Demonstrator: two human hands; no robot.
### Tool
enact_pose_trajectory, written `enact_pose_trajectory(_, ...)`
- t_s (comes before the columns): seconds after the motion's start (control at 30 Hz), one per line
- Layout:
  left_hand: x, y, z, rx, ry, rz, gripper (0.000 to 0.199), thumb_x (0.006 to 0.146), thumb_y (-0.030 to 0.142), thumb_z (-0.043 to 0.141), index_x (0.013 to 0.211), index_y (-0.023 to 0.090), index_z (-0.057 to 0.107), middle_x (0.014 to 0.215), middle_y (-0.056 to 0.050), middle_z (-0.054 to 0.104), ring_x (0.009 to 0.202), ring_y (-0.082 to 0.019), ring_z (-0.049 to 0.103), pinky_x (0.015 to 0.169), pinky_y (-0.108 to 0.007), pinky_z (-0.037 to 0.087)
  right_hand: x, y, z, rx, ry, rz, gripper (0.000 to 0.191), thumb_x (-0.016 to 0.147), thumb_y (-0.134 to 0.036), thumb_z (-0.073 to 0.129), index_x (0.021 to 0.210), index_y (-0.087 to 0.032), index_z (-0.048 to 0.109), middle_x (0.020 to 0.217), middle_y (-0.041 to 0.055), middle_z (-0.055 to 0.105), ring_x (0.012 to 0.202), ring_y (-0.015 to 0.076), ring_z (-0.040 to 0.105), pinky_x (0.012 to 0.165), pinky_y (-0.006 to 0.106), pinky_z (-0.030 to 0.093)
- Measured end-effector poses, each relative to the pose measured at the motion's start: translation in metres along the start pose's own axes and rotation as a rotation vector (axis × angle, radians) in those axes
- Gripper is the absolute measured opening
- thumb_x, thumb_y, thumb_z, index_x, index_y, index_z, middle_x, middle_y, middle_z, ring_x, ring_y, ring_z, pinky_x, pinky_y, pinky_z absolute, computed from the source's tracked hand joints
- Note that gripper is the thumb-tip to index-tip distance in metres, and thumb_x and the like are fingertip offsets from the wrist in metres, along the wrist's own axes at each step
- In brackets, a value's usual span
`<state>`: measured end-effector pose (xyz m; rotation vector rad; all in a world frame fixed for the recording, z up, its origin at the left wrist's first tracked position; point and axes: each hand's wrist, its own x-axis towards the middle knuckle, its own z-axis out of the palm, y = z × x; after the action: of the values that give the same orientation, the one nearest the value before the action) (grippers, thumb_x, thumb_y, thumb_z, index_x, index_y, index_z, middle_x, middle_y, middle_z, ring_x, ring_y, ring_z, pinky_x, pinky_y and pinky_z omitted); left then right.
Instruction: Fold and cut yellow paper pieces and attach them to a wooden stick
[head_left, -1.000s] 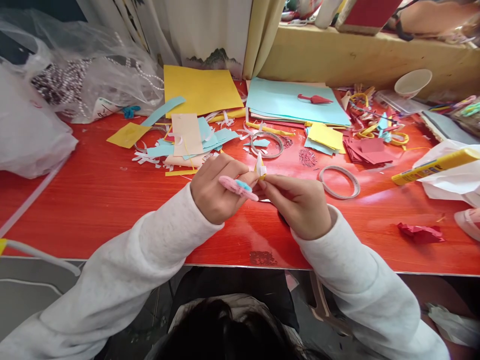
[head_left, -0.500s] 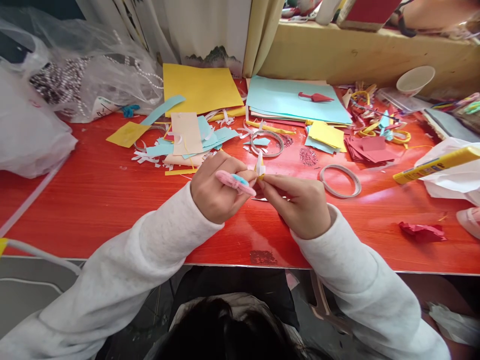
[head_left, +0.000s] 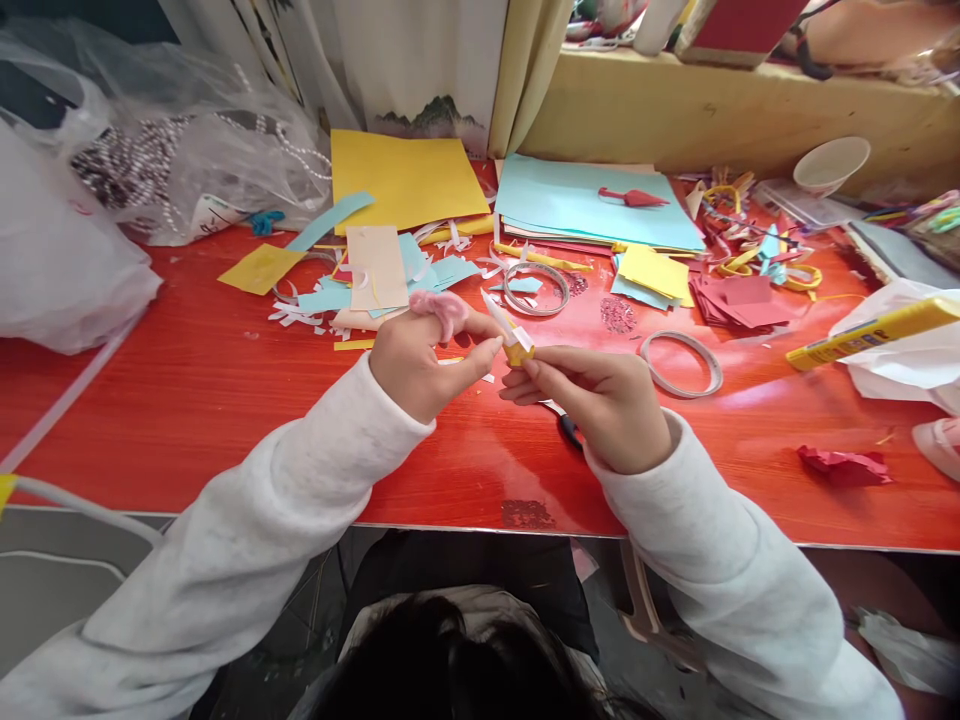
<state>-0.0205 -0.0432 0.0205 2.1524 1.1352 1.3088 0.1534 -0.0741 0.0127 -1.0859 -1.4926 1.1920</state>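
Observation:
My right hand [head_left: 611, 405] pinches a small folded piece of yellow paper [head_left: 517, 354] between thumb and fingers. A white strip [head_left: 499, 312] sticks up from that piece, pointing up and left. My left hand [head_left: 427, 365] reaches in from the left, its thumb and index fingertips closed together at the paper's left edge. A pink fuzzy ornament [head_left: 444, 308] sits on the back of my left hand's fingers. Beneath my right hand lies a pair of scissors [head_left: 571, 432], mostly hidden, with part of a blade and a black handle showing.
Behind my hands lie paper scraps [head_left: 379, 265], a yellow sheet [head_left: 405, 180], blue sheets [head_left: 592, 195] and a tape roll [head_left: 565, 300]. Another tape roll [head_left: 716, 372], red paper squares [head_left: 739, 300] and a yellow glue stick [head_left: 870, 335] are at right. Plastic bags [head_left: 67, 250] stand at left.
My left hand has turned and shifted slightly left, so the pink ornament now shows above its fingers. The yellow paper is more visible and its white strip leans left. The scissors' handle has come into view.

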Motion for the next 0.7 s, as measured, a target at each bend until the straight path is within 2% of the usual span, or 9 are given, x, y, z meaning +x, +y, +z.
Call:
enact_pose_trajectory(0.13,0.003,-0.001,-0.003,-0.118,0.001,-0.121,0.010,0.071,0.022,0.060,0.071,0.017,0.068,0.065,0.000,0.063,0.062,-0.011,0.052,0.058,-0.026,0.041,0.000,-0.004,0.000,0.075,0.008,0.058,0.016,0.076,-0.030,0.064,0.081,-0.015,0.069,0.074,0.0044,0.071,0.069,0.0164,0.070,0.066,0.028,0.061)
enact_pose_trajectory(0.33,0.008,-0.003,-0.010,-0.175,0.080,-0.284,0.010,0.071,0.025,0.062,0.070,0.016,0.065,0.064,0.001,0.057,0.061,-0.010,0.048,0.060,-0.027,0.040,0.001,-0.009,0.000,0.140,0.004,0.117,0.016,0.073,-0.031,0.067,0.079,-0.016,0.069,0.072,0.0040,0.072,0.066,0.0164,0.070,0.065,0.028,0.061)
enact_pose_trajectory(0.53,0.013,-0.009,-0.017,-0.168,0.276,-0.320,0.005,0.071,0.022,0.061,0.070,0.018,0.062,0.059,0.003,0.051,0.053,-0.007,0.041,0.050,-0.026,0.037,0.001,-0.008,0.000,0.149,-0.001,0.120,0.016,0.074,-0.031,0.067,0.079,-0.016,0.069,0.073,0.0042,0.072,0.066,0.0164,0.070,0.065,0.029,0.061)
enact_pose_trajectory(0.63,0.021,-0.022,-0.023,-0.200,0.363,-0.360,0.005,0.073,0.023,0.061,0.073,0.018,0.062,0.056,0.004,0.047,0.054,-0.007,0.042,0.048,-0.025,0.037,0.001,-0.007,-0.001,0.167,-0.004,0.124,0.016,0.074,-0.031,0.067,0.079,-0.015,0.069,0.072,0.0044,0.072,0.066,0.0165,0.070,0.065,0.029,0.061)
enact_pose_trajectory(0.7,0.026,-0.036,-0.029,-0.196,0.461,-0.356,0.009,0.073,0.026,0.064,0.074,0.017,0.061,0.058,0.004,0.049,0.056,-0.006,0.043,0.051,-0.026,0.038,0.001,-0.006,-0.001,0.183,0.001,0.120,0.016,0.074,-0.030,0.067,0.079,-0.015,0.069,0.071,0.0044,0.071,0.066,0.0167,0.070,0.065,0.030,0.061)
